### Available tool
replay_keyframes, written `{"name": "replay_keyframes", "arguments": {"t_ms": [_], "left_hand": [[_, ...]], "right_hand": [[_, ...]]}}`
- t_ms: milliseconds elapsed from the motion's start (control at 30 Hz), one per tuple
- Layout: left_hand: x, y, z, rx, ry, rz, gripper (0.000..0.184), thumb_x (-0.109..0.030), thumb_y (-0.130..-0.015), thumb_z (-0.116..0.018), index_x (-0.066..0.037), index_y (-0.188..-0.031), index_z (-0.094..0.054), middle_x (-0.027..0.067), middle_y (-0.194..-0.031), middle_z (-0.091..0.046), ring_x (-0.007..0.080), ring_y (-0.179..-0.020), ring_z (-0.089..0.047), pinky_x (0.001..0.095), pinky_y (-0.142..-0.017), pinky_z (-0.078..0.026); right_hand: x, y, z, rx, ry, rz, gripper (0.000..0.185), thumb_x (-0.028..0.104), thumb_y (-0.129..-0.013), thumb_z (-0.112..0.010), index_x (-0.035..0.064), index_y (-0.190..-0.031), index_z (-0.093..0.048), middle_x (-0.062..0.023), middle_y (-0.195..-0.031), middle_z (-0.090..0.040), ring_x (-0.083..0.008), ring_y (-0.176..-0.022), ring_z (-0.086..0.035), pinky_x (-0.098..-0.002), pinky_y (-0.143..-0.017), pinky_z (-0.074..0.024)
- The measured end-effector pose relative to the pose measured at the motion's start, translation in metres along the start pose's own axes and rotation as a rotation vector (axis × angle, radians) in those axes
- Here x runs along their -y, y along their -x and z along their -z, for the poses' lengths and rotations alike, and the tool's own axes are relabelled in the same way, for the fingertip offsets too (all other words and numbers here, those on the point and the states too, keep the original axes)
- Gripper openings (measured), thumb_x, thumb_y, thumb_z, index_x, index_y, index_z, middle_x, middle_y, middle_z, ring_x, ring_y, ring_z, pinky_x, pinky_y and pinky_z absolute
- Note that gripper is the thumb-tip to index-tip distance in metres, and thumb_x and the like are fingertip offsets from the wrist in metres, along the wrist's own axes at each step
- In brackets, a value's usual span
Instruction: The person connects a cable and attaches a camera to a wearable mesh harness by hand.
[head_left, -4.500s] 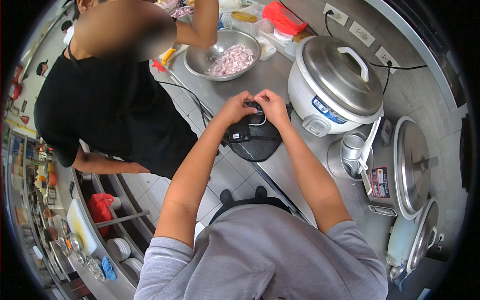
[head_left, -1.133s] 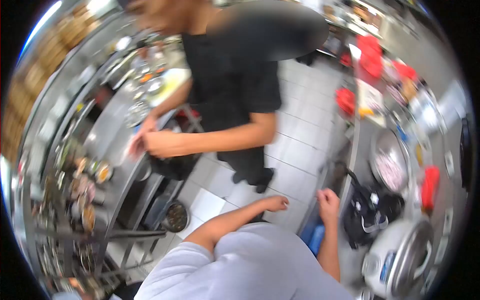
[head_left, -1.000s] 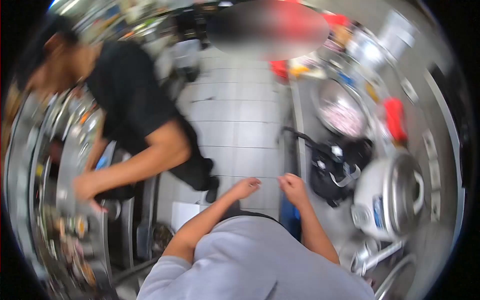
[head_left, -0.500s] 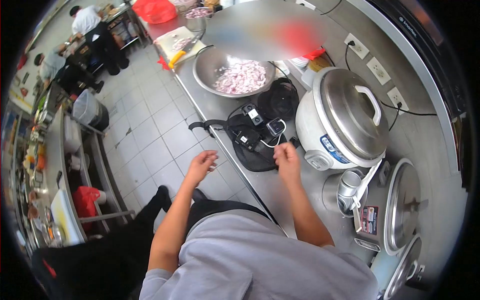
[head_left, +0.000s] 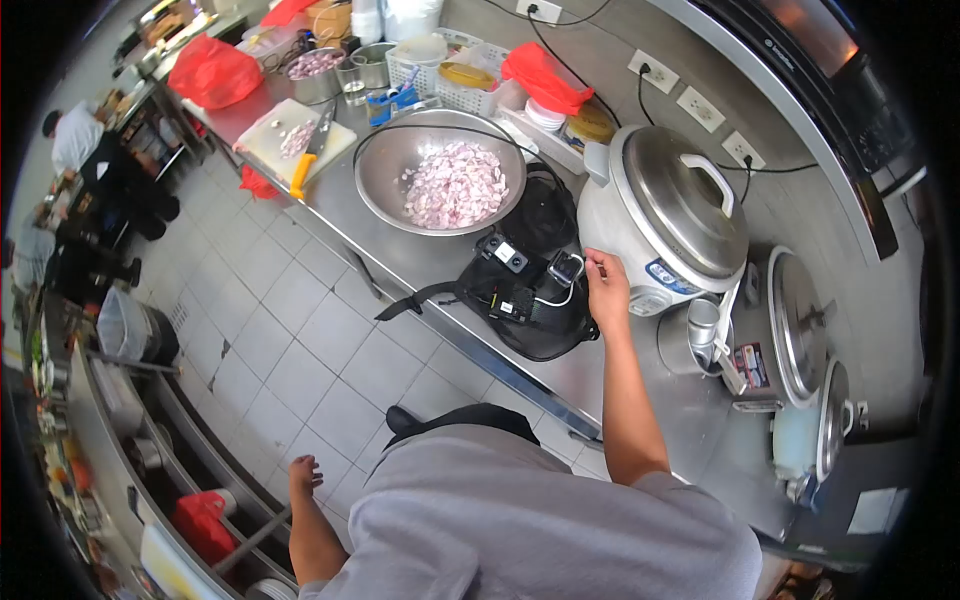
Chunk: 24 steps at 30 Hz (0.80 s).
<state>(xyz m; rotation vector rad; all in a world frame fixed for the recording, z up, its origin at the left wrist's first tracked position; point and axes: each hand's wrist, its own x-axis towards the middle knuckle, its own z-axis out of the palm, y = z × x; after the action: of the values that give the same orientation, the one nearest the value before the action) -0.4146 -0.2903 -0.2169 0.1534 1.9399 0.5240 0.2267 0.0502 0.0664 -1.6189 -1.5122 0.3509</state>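
Observation:
My right hand [head_left: 607, 287] is over the steel counter, thumb and fingers drawn together beside a small black device [head_left: 565, 267] with a white cable [head_left: 556, 299]. Whether they grip anything is too small to make out. The device lies on a black mesh bag or cap [head_left: 540, 340] with a strap, along with another small black camera-like unit [head_left: 503, 252]. My left hand [head_left: 305, 474] hangs low over the floor, holding nothing, its fingers loosely bent and apart. Behind the mesh item stands a steel bowl [head_left: 375, 190] of chopped pinkish-white pieces that look like shallots.
A large rice cooker [head_left: 625, 215] stands right of my right hand, with a steel pot [head_left: 680, 340] nearby. An orange-handled knife [head_left: 304, 172] lies on a white cutting board [head_left: 262, 135]. A lower shelf unit [head_left: 190, 400] is at left. A person [head_left: 85, 140] works far back.
My left hand has swung down and left, away from the counter. My right hand has moved up to the right side of the cabled device. The view has shifted, showing more of the counter's back.

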Motion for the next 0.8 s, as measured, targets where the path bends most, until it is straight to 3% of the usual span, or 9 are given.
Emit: {"name": "replay_keyframes", "arguments": {"t_ms": [100, 167, 233, 433, 600, 700, 767, 800], "left_hand": [[-0.030, -0.012, 0.017, 0.016, -0.042, -0.002, 0.038, -0.028, -0.095, -0.058, -0.007, -0.127, -0.056, 0.0129, -0.108, -0.068, 0.0287, -0.073, -0.067, 0.0406, -0.063, -0.058], [-0.076, -0.023, 0.008, 0.220, -0.150, -0.089, 0.034, -0.027, -0.095, -0.059, -0.003, -0.119, -0.061, 0.0128, -0.100, -0.070, 0.0252, -0.067, -0.067, 0.0382, -0.061, -0.058], [-0.126, -0.036, -0.019, 0.399, -0.218, -0.200, 0.029, -0.026, -0.096, -0.060, -0.001, -0.109, -0.066, 0.0116, -0.094, -0.073, 0.0223, -0.063, -0.067, 0.0336, -0.055, -0.055], [-0.311, 0.104, -0.146, 0.862, -0.658, -0.609, 0.030, -0.031, -0.095, -0.064, -0.002, -0.099, -0.072, 0.0067, -0.093, -0.074, 0.0166, -0.072, -0.067, 0.0298, -0.060, -0.054], [-0.365, 0.193, -0.233, 1.106, -0.663, -0.885, 0.025, -0.019, -0.098, -0.063, -0.002, -0.115, -0.068, 0.0051, -0.102, -0.072, 0.0129, -0.078, -0.065, 0.0296, -0.065, -0.055], [-0.385, 0.233, -0.288, 1.175, -0.571, -0.956, 0.032, -0.013, -0.097, -0.065, -0.003, -0.127, -0.062, 0.0036, -0.112, -0.070, 0.0111, -0.086, -0.063, 0.0290, -0.071, -0.055], [-0.397, 0.255, -0.329, 1.124, -0.497, -1.059, 0.040, -0.010, -0.095, -0.065, -0.004, -0.134, -0.057, 0.0036, -0.120, -0.066, 0.0108, -0.090, -0.061, 0.0279, -0.074, -0.053], [-0.403, 0.259, -0.350, 1.041, -0.486, -1.207, 0.044, -0.009, -0.094, -0.066, -0.004, -0.137, -0.055, 0.0046, -0.123, -0.064, 0.0110, -0.091, -0.061, 0.0272, -0.075, -0.052]], "right_hand": [[0.007, 0.012, -0.009, -0.069, -0.010, -0.106, 0.025, 0.010, -0.097, -0.063, 0.0051, -0.121, -0.066, -0.0064, -0.101, -0.063, -0.0154, -0.084, -0.059, -0.0290, -0.079, -0.0498], [-0.006, 0.022, -0.013, -0.001, -0.137, -0.363, 0.030, 0.011, -0.097, -0.063, 0.0062, -0.127, -0.062, -0.0015, -0.101, -0.062, -0.0098, -0.084, -0.056, -0.0255, -0.075, -0.0488], [-0.009, 0.034, -0.018, -0.028, -0.143, -0.391, 0.033, 0.010, -0.097, -0.064, 0.0056, -0.129, -0.060, -0.0014, -0.099, -0.062, -0.0098, -0.082, -0.055, -0.0256, -0.074, -0.0486], [0.007, 0.067, -0.013, -0.184, -0.163, -0.387, 0.040, 0.009, -0.090, -0.071, 0.0024, -0.128, -0.059, -0.0037, -0.099, -0.063, -0.0101, -0.076, -0.054, -0.0265, -0.074, -0.0501], [0.006, 0.096, -0.003, -0.093, -0.247, -0.392, 0.048, 0.008, -0.089, -0.072, 0.0032, -0.135, -0.056, -0.0055, -0.104, -0.064, -0.0099, -0.077, -0.055, -0.0259, -0.076, -0.0510], [0.005, 0.104, -0.001, -0.042, -0.288, -0.375, 0.053, 0.007, -0.092, -0.068, 0.0061, -0.142, -0.051, -0.0032, -0.111, -0.062, -0.0073, -0.078, -0.052, -0.0243, -0.071, -0.0505], [0.014, 0.101, 0.004, -0.047, -0.314, -0.337, 0.053, 0.007, -0.091, -0.070, 0.0059, -0.141, -0.052, -0.0046, -0.110, -0.063, -0.0087, -0.078, -0.054, -0.0255, -0.074, -0.0513], [0.015, 0.099, 0.007, -0.056, -0.329, -0.301, 0.054, 0.007, -0.089, -0.072, 0.0058, -0.139, -0.054, -0.0060, -0.109, -0.065, -0.0101, -0.078, -0.056, -0.0268, -0.076, -0.0520]]}}
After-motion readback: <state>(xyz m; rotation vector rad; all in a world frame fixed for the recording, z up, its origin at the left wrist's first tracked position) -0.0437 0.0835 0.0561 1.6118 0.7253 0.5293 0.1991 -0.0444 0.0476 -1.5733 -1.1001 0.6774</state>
